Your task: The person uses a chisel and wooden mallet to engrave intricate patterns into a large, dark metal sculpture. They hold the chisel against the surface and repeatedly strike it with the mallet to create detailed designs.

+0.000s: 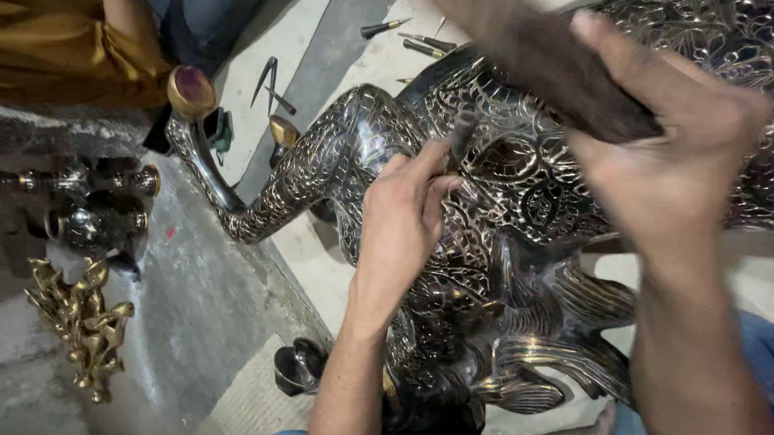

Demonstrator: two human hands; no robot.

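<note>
Glossy dark metal gleams across the engraved animal statue (508, 195), its chased patterns catching bright silvery highlights. A dull metal chisel (463, 136) sits in the left hand (405, 225); the right hand (672, 161) grips a dark, matt wooden mallet (563, 71). The brass antlers (83, 322) shine yellow and polished. The floor (199, 304) looks like rough, dusty grey concrete.

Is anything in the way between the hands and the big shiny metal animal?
Nothing visible is in the way. The left hand rests right on the engraved metal animal statue, pinching a small dark tool against it. The right hand, blurred, holds a dark wooden stick just above the statue.
</note>
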